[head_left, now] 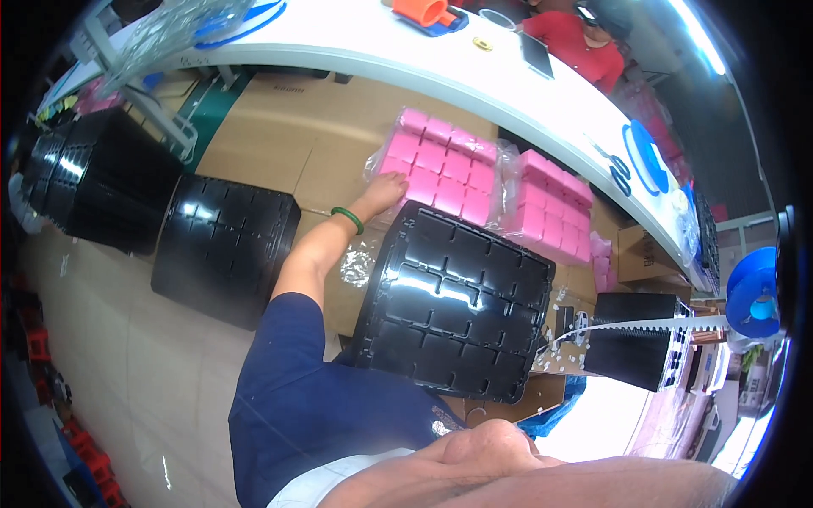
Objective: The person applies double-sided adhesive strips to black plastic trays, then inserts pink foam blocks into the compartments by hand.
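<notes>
My left hand, with a green bangle on the wrist, reaches to the near left edge of a pack of pink foam-like blocks. Its fingers are bent against one block at that edge; the fingertips are partly hidden. Clear plastic film surrounds the pack. Directly in front of me stands a black plastic tray with a moulded grid of slots, close to the blocks. My right hand does not show.
A second pink pack lies to the right, on cardboard. More black trays stand left and right. A white table runs along the far side, bearing scissors and a blue reel. A person in red is beyond it.
</notes>
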Motion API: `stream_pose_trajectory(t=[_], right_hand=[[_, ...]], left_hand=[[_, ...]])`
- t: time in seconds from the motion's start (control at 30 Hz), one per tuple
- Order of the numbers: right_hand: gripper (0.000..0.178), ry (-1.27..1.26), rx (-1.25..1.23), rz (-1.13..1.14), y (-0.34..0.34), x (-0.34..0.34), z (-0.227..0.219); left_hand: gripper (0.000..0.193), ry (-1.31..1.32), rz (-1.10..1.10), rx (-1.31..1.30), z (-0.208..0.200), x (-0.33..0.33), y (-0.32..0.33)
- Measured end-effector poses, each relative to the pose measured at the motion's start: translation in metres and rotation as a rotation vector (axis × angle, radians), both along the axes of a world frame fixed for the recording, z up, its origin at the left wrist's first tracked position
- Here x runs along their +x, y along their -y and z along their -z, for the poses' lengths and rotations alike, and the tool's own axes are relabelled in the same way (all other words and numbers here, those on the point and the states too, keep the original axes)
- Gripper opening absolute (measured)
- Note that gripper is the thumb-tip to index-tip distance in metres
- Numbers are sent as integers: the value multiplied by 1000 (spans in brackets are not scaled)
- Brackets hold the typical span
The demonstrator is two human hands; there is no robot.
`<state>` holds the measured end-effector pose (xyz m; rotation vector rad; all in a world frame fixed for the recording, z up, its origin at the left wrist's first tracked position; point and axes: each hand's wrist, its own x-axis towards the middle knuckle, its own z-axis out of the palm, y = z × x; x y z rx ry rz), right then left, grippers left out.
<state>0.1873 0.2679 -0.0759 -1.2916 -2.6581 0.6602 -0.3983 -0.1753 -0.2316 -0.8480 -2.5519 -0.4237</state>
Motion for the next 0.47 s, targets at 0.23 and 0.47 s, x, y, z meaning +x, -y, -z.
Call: stream_pose_trajectory(t=[0.23, 0.47], right_hand=[[22, 8, -35, -12, 8, -24, 12], [22, 12, -155, -131, 13, -99, -43]], left_hand=[[16, 451, 204, 52, -23, -40, 11], [19, 740, 96, 166, -49, -70, 4]])
